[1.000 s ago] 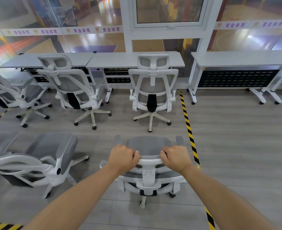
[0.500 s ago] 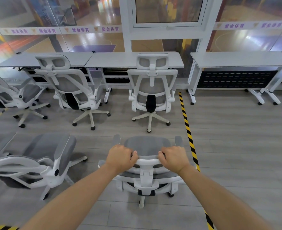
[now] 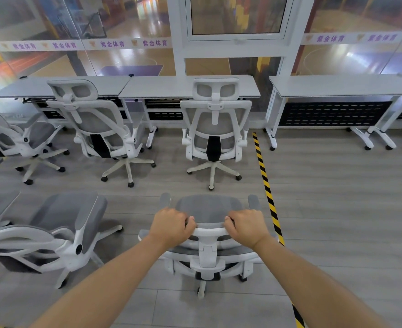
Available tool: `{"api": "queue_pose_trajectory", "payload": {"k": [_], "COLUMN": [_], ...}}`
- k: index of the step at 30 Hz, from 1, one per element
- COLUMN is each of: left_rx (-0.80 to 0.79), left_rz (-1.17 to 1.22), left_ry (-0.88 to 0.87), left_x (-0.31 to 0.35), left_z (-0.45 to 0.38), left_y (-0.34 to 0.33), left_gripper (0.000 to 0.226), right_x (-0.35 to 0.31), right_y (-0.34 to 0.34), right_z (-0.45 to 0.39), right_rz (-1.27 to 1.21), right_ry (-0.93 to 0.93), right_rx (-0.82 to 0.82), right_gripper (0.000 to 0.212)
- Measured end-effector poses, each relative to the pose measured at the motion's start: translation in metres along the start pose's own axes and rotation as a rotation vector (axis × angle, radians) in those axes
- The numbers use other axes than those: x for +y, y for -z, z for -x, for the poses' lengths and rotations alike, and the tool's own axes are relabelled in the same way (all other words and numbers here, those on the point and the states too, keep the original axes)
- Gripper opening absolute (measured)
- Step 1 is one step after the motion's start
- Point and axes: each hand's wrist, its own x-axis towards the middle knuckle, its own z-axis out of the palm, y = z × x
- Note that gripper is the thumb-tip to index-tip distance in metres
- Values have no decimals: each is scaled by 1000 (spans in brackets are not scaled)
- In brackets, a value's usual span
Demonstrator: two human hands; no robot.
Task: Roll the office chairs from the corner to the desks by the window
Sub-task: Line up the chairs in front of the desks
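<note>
Behind the desks [image 3: 188,87], both hands' grip stays clamped on chair [image 3: 207,209], barely advanced.

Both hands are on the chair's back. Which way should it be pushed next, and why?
Probably forward and to the right: both hands, left and right, grip the held chair, a parked chair blocks straight ahead, and the right desk has none.

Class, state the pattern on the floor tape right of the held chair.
Diagonal black and yellow stripes on the floor tape, head view.
</note>
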Motion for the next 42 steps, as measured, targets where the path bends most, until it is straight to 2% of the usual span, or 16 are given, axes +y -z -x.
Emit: {"api": "queue_pose_trajectory", "payload": {"k": [21, 42], "left_rx": [-16, 57], "left_rz": [15, 26], "left_ry": [51, -11], "left_x": [2, -2], "left_z": [7, 8], "left_y": [2, 8], "left_gripper": [52, 48], "right_x": [-6, -8], "right_y": [3, 0], "right_z": [2, 2], "right_rz": [1, 24], "right_ry": [-2, -5], "right_rx": [1, -1], "right_gripper": [45, 46]}}
